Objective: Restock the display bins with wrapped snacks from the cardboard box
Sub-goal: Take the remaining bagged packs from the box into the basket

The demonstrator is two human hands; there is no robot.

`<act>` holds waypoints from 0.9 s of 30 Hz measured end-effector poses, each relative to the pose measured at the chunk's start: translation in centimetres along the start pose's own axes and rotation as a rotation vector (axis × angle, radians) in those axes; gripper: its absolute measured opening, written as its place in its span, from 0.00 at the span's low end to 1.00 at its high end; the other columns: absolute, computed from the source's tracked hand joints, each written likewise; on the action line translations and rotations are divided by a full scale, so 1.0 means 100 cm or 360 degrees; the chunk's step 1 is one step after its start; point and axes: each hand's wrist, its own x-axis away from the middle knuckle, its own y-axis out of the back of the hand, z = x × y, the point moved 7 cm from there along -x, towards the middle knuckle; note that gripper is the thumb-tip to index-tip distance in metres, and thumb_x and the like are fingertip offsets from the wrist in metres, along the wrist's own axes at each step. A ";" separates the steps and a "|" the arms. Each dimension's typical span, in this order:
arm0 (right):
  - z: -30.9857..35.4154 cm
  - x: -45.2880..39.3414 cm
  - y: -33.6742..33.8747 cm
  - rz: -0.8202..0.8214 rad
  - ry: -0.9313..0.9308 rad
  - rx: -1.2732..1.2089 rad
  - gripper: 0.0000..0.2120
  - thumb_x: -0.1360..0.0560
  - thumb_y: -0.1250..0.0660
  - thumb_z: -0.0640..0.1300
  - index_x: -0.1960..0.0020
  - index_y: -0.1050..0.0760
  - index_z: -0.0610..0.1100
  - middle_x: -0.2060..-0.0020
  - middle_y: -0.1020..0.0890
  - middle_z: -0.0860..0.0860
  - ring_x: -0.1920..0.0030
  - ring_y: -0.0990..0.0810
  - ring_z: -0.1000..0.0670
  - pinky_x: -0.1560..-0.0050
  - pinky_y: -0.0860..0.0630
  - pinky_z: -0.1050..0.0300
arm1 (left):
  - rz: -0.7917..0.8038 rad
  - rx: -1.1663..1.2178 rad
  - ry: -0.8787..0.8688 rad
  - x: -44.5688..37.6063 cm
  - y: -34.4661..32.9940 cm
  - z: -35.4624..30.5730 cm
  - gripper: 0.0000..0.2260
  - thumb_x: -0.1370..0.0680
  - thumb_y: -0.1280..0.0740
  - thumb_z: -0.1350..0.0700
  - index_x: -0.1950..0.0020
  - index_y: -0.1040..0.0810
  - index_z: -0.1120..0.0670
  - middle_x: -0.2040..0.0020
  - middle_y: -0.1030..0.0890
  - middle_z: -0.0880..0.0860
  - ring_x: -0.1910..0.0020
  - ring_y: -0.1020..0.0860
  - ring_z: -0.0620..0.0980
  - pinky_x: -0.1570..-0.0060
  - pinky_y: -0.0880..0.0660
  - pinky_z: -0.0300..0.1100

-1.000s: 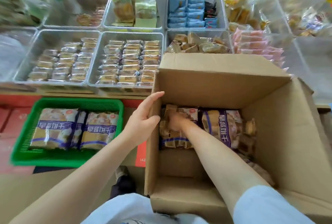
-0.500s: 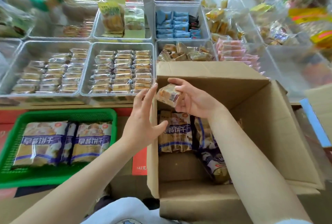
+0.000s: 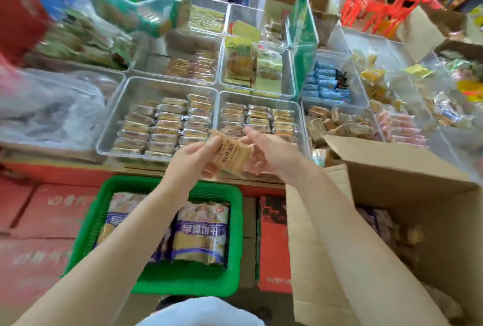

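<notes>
Two hands share one wrapped snack right now, above the near edge of the clear bins. Furthest left and lowest, the green basket (image 3: pixel 236 221) carries big purple-banded biscuit bags, under my left forearm. Above it, the left clear bin (image 3: pixel 112 127) holds neat rows of silver-wrapped bars. My left hand (image 3: pixel 190 158) comes next, its fingers curled round the left end of the wrapped snack (image 3: pixel 230 154); my right hand (image 3: pixel 271 154) pinches the other end, index finger stretched out over the packet's top. The packet's long axis runs roughly left to right between my hands and tips a little, printed face toward me. Just beyond it lies the middle clear bin (image 3: pixel 298 106), rows already laid, so I judge the coming move to be a short push forward and down; both hands are about equally close, the right one slightly nearer that bin's open front corner. Far right, the cardboard box (image 3: pixel 392 169) stands open, more packs dim inside.
</notes>
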 end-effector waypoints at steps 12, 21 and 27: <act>0.067 -0.160 -0.115 0.0180 -0.0021 0.0568 0.10 0.20 0.32 0.50 0.42 0.19 0.48 0.53 0.14 0.51 0.53 0.16 0.51 0.51 0.18 0.55 | -0.0097 -0.0143 -0.0016 -0.124 0.166 0.031 0.09 0.21 0.33 0.41 0.52 0.17 0.42 0.58 0.14 0.43 0.55 0.17 0.44 0.53 0.21 0.43; 0.083 -0.309 -0.077 -0.0676 0.0296 0.1149 0.13 0.22 0.30 0.43 0.38 0.25 0.46 0.44 0.23 0.50 0.47 0.22 0.49 0.42 0.23 0.50 | -0.0245 -0.1280 -0.0282 -0.254 0.195 0.058 0.25 0.19 0.38 0.49 0.22 0.34 0.53 0.22 0.35 0.54 0.22 0.40 0.53 0.22 0.44 0.55; 0.079 -0.364 -0.102 -0.0655 0.0604 0.1761 0.18 0.23 0.30 0.40 0.34 0.26 0.41 0.44 0.19 0.45 0.43 0.21 0.43 0.41 0.25 0.48 | -0.0124 -0.1840 -0.0254 -0.288 0.198 0.104 0.28 0.17 0.51 0.40 0.18 0.47 0.48 0.17 0.47 0.52 0.18 0.54 0.52 0.21 0.56 0.56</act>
